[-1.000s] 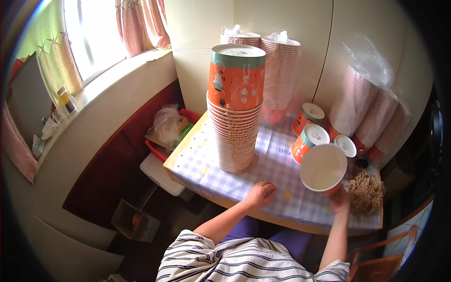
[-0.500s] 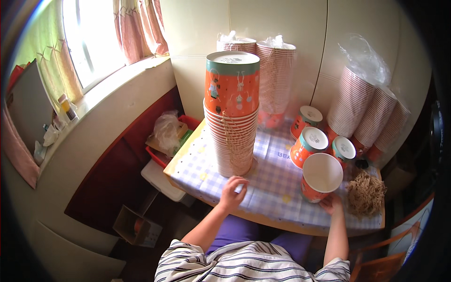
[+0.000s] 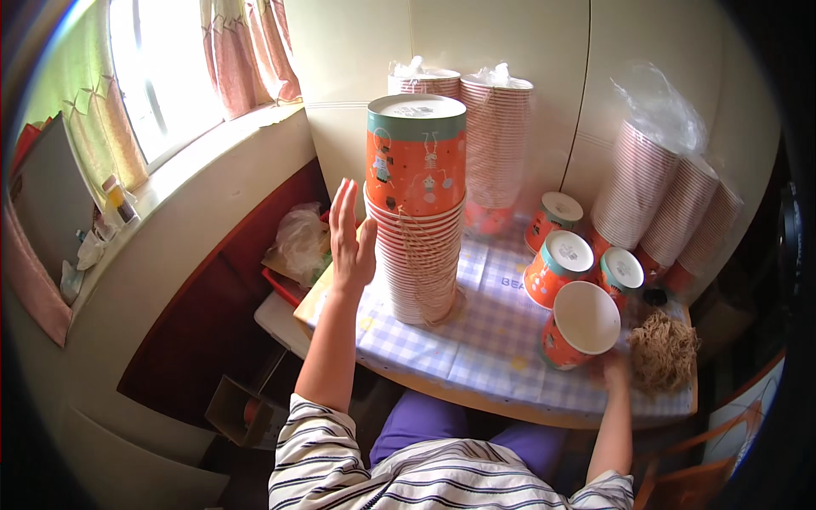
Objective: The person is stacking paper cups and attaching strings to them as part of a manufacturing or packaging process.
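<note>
A tall stack of upside-down orange and green paper buckets [image 3: 416, 166] stands on the table, with thin twine [image 3: 421, 246] along its side. Just left of the stack, my left hand [image 3: 351, 242] is raised with its fingers stretched out, holding nothing. An upright paper bucket [image 3: 586, 316] at the right shows its white inside and leans a little. At its lower right side is my right hand [image 3: 615, 367], smeared by motion with its fingers partly hidden. Right of that hand lies a bundle of tan twine [image 3: 663, 350].
Smaller upside-down paper tubs [image 3: 568, 251] stand behind the upright bucket. Tall plastic-wrapped bucket stacks [image 3: 497, 140] line the wall, with more wrapped stacks [image 3: 637, 183] at the right. A red bin [image 3: 285, 287] sits left of the checked tablecloth [image 3: 476, 361].
My left hand has risen from the table near the stack's foot to the stack's left side, its fingers now straight. The upright bucket has tilted slightly, and my right hand has shifted a little right.
</note>
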Demonstrator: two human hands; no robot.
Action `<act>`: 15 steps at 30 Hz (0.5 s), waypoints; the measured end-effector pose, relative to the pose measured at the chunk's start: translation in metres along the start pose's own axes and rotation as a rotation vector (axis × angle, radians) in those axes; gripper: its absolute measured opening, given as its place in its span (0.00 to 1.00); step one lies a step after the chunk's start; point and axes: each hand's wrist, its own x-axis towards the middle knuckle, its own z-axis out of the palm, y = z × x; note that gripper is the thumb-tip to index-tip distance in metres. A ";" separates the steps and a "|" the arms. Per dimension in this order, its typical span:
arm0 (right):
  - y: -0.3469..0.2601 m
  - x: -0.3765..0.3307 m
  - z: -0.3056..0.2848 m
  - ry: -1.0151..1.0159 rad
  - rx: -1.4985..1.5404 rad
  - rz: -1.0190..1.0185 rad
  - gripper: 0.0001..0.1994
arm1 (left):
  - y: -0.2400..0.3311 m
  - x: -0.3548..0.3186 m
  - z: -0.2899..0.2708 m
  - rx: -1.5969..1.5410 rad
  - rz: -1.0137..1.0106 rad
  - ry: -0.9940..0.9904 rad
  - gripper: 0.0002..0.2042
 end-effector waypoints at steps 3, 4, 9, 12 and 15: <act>0.009 0.017 -0.026 0.003 -0.285 -0.306 0.13 | 0.004 0.028 0.002 -0.096 -0.052 -0.071 0.37; 0.000 0.015 -0.030 0.165 -0.526 -0.383 0.13 | 0.005 0.032 0.001 -0.091 -0.051 -0.071 0.37; -0.138 -0.092 0.034 0.463 -0.431 -0.877 0.11 | -0.009 0.046 0.010 -0.475 -0.302 -0.203 0.46; -0.208 -0.127 0.110 0.120 -0.202 -1.040 0.13 | -0.011 0.046 0.011 -0.584 -0.335 -0.193 0.44; -0.258 -0.144 0.192 -0.332 -0.060 -1.035 0.20 | -0.035 0.044 0.017 -0.747 -0.376 -0.157 0.40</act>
